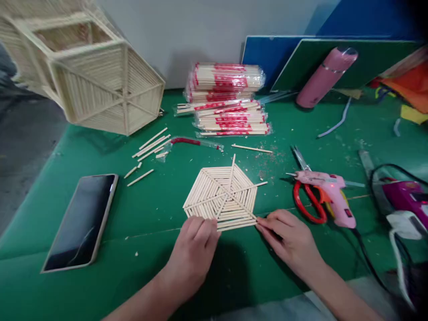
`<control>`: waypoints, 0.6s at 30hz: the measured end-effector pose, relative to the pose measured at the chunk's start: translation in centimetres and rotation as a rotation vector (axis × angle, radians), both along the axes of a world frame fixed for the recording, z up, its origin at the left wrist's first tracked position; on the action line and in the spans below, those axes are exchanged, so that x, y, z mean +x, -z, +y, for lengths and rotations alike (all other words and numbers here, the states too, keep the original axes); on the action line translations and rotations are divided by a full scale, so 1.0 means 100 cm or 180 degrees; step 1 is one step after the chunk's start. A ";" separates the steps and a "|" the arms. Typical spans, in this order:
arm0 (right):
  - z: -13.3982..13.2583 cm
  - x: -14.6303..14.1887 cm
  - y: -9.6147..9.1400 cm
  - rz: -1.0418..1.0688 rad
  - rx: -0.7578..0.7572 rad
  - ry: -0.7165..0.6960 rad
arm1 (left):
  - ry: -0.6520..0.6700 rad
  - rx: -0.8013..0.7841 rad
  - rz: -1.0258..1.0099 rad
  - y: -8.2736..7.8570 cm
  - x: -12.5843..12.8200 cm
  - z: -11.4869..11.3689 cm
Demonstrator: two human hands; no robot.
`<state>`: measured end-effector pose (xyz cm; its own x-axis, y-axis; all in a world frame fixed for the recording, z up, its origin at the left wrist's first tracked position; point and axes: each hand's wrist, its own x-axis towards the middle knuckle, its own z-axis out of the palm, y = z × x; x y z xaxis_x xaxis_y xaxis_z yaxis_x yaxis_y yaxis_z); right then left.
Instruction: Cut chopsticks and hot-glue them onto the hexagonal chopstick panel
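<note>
A hexagonal panel of thin wooden sticks (203, 187) lies flat on the green table, with crossing spokes over rows of sticks. Two of its spokes poke out past the far and right edges. At the panel's near edge, my left hand (195, 245) has its fingers closed on the left end of the outermost wooden stick (236, 226). My right hand (292, 240) pinches at that stick's right end, by the panel's near right corner. The fingertips partly hide both stick ends.
Beyond the panel are loose sticks (152, 147) and wrapped stick bundles (230, 100). A stick-built structure (100, 84) stands back left, a phone (82, 223) left. Rightward lie a pink glue gun (334, 196) with a cord, red-handled scissors (309, 207) and a pink bottle (326, 78).
</note>
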<state>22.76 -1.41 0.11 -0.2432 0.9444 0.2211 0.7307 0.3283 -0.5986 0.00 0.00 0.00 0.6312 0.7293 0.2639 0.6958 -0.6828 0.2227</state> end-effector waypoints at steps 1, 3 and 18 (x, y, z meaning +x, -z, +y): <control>0.000 0.000 -0.001 -0.0004 -0.0001 -0.0005 | 0.0000 -0.0014 -0.0002 0.001 0.000 0.000; -0.001 0.001 -0.002 -0.0013 -0.0001 -0.0016 | -0.0007 -0.0037 -0.0007 0.002 0.000 0.001; 0.005 0.002 -0.006 -0.0053 -0.0012 -0.0117 | -0.0066 -0.0054 -0.0031 0.001 0.000 0.000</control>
